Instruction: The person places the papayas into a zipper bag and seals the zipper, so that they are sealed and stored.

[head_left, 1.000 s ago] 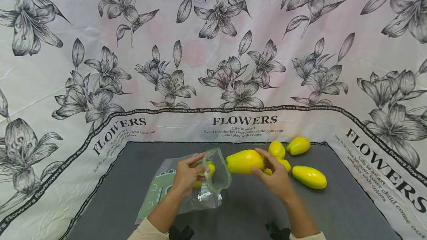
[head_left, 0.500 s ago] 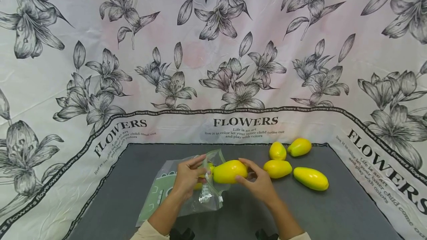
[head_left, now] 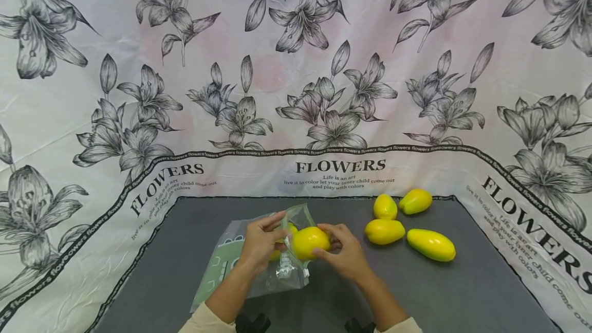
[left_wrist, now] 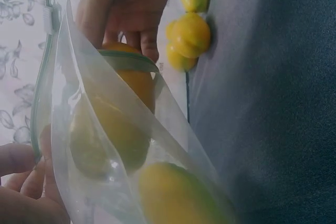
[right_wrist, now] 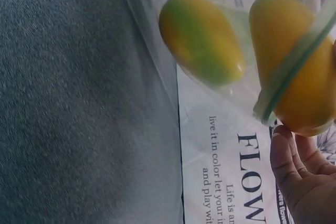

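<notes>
In the head view my left hand pinches the rim of a clear zip bag with a green print, keeping its mouth apart. My right hand grips the rear end of a yellow papaya. The papaya's front end is inside the bag mouth, as the right wrist view shows, where the green zip strip crosses the fruit. Another yellow-green papaya lies deeper in the bag. In the left wrist view the bag's film partly veils both fruits, and the right hand is behind the rim.
Several loose yellow papayas lie at the right of the grey table, among them a long one and a nearer-to-hand one. A flower-printed cloth hangs behind the table's back edge.
My right hand has moved left with the papaya, from beside the bag into its mouth. The left hand and bag stay almost where they were.
</notes>
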Demonstrator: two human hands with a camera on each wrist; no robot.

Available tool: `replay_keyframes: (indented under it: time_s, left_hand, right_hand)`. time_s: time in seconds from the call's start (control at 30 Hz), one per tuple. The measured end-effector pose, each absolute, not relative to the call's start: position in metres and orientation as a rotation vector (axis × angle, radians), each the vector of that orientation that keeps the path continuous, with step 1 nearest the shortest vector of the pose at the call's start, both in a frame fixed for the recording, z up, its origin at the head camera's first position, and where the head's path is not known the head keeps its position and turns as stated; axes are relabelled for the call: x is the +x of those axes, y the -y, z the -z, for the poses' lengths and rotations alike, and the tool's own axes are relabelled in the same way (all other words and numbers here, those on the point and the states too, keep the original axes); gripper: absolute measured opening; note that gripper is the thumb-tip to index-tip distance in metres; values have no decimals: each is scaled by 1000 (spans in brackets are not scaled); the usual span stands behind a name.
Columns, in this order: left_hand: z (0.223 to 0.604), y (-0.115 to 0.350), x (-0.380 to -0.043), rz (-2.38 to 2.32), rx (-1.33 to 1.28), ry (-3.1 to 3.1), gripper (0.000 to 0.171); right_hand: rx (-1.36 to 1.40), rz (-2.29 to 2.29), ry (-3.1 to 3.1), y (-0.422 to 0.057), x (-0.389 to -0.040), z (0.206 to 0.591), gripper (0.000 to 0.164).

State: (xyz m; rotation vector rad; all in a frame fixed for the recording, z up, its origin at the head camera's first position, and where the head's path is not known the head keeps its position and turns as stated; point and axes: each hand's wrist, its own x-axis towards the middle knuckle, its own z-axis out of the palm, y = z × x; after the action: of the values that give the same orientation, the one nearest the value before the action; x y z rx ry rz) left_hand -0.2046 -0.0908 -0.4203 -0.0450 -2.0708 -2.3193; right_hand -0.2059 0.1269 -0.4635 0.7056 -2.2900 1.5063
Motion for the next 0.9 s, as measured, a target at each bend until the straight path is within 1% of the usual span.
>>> replay_keyframes:
  time_s: [0.17,0.37,0.47,0.57,0.7,0.8,0.9]
  left_hand:
    - [420,91,-204,2314,-75,2081,45]
    - [419,91,-204,2322,-114,2070,44]
    - [419,91,-204,2334,-117,2061,44]
    - [419,91,-204,2335,-116,2056,44]
    - [420,92,-204,2338,-125,2048,44]
    - [419,93,-203,2346,-129,2045,45]
    - [418,93,-202,2348,-127,2044,45]
  right_hand:
    - [694,-1533,2324,-125,-212,476,52]
    - [729,-1547,2365,-119,-210,475,52]
    - [757,-1529,2397,-116,-208,474,50]
    - [781,-1540,2405,-113,-203,469,44]
    - [795,-1537,2392,-112,-189,449,38]
    - [823,-1491,2352,-115,-194,458,36]
    - [838,-1470,2311,-120,-205,474,36]
